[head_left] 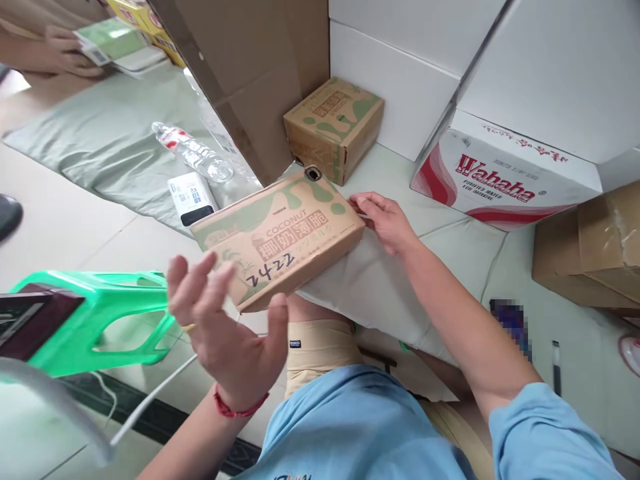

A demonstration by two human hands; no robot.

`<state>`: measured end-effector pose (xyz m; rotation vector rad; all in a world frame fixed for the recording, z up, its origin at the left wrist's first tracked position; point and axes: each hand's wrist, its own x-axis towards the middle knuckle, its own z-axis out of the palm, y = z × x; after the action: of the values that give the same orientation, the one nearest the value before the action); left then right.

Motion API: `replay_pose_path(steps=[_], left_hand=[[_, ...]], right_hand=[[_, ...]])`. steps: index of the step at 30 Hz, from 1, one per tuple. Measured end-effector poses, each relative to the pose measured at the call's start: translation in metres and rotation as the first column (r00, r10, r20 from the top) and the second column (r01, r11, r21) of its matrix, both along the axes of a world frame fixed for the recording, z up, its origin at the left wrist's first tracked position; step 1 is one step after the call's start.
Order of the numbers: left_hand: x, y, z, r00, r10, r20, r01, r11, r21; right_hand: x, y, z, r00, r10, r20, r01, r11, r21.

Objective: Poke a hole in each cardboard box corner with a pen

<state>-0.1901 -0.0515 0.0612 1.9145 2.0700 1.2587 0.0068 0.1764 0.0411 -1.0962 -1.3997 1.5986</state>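
A flat brown cardboard box with green splashes, the word COCONUT and the handwritten number 2422 is tilted above my lap. My right hand grips its right end, fingers at the edge and partly hidden behind it. At the box's left end, my left hand is raised with fingers spread and slightly blurred, holding nothing. Behind it, a similar brown and green box stands on the pale cloth surface against a large cardboard panel.
A white and red Wahaha water carton stands right, beside brown cartons. A plastic bottle and a small white box lie left. A green stool stands lower left. Another person's hand holds a green box.
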Motion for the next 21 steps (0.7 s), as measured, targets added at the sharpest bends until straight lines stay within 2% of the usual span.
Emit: replay_pose_path(steps=[1, 3, 5, 8, 10, 12, 14, 16, 17, 19, 21], left_hand=[[0.004, 0.005, 0.003, 0.993, 0.004, -0.115, 0.007, 0.995, 0.095], [0.01, 0.02, 0.006, 0.973, -0.033, -0.226, 0.074, 0.982, 0.174], [0.014, 0.038, 0.006, 0.948, -0.12, -0.294, 0.146, 0.987, 0.068], [0.014, 0.056, 0.0, 0.909, -0.227, -0.35, 0.183, 0.971, -0.154], [0.012, 0.06, -0.003, 0.899, -0.242, -0.365, 0.174, 0.962, -0.209], [0.011, 0.06, -0.005, 0.905, -0.229, -0.359, 0.163, 0.965, -0.205], [0.011, 0.058, -0.005, 0.911, -0.219, -0.349, 0.157, 0.968, -0.197], [0.011, 0.057, -0.005, 0.911, -0.212, -0.354, 0.149, 0.969, -0.197], [0.011, 0.057, -0.005, 0.909, -0.21, -0.36, 0.146, 0.97, -0.197], [0.011, 0.057, -0.004, 0.904, -0.211, -0.372, 0.144, 0.969, -0.2], [0.011, 0.057, -0.004, 0.902, -0.214, -0.375, 0.145, 0.968, -0.204]], right_hand=[[0.003, 0.005, -0.003, 0.998, -0.046, 0.049, 0.048, 0.998, -0.028], [0.011, 0.015, -0.008, 0.98, -0.103, 0.17, 0.114, 0.992, -0.054], [0.017, 0.027, -0.012, 0.956, -0.12, 0.267, 0.138, 0.989, -0.05], [0.019, 0.051, -0.016, 0.927, -0.134, 0.349, 0.142, 0.99, 0.002], [0.015, 0.07, -0.016, 0.906, -0.164, 0.391, 0.151, 0.986, 0.063], [0.007, 0.091, -0.01, 0.87, -0.211, 0.446, 0.139, 0.972, 0.189], [-0.006, 0.111, 0.001, 0.793, -0.277, 0.542, 0.036, 0.91, 0.412], [-0.023, 0.13, 0.014, 0.706, -0.343, 0.62, -0.158, 0.777, 0.61], [-0.033, 0.139, 0.019, 0.679, -0.358, 0.64, -0.251, 0.706, 0.662], [-0.052, 0.153, 0.024, 0.654, -0.333, 0.679, -0.379, 0.633, 0.675], [-0.064, 0.159, 0.024, 0.608, -0.279, 0.743, -0.465, 0.633, 0.618]])
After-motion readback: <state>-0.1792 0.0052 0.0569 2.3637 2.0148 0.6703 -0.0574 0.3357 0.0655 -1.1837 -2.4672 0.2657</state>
